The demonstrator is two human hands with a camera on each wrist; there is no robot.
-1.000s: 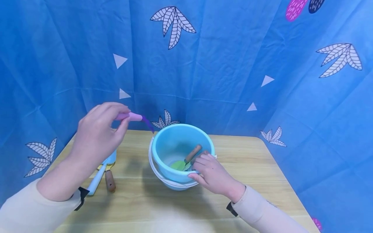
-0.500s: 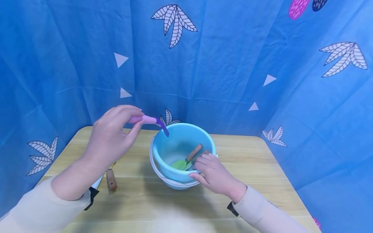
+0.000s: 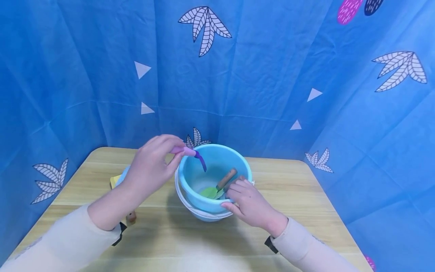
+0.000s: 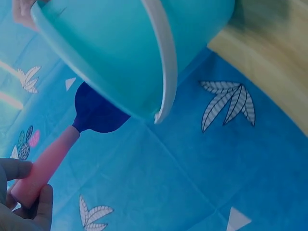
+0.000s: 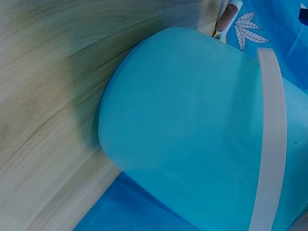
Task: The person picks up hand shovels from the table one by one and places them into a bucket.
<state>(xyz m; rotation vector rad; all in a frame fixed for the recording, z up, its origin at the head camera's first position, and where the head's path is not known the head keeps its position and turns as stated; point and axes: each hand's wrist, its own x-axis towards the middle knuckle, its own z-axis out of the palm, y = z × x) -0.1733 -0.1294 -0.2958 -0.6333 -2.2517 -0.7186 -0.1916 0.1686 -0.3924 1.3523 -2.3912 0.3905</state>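
My left hand (image 3: 153, 162) pinches the pink handle of a small toy shovel (image 3: 202, 161) between thumb and fingers. Its purple blade points down over the open mouth of a light blue bucket (image 3: 190, 170). In the left wrist view the rounded blade of the shovel (image 4: 98, 113) lies partly behind the bucket's rim. On the near right side, my right hand (image 3: 249, 204) grips the rim, thumb outside and fingers over the edge. Inside the bucket rests a green trowel (image 3: 208, 192) with a brown handle, and a second brown handle (image 3: 233, 183) shows beside my right fingers.
The bucket's white carrying handle (image 3: 180, 196) hangs down its outside. Left of it on the wooden table (image 3: 289, 204), partly hidden under my left forearm, are a yellow tool (image 3: 114, 181), a light blue tool (image 3: 123, 175) and a brown handle (image 3: 131, 218). A blue patterned cloth (image 3: 265, 75) encloses the table.
My left hand has moved right and slightly down, taking the shovel from left of the bucket to above its opening. My right hand has stayed on the rim.
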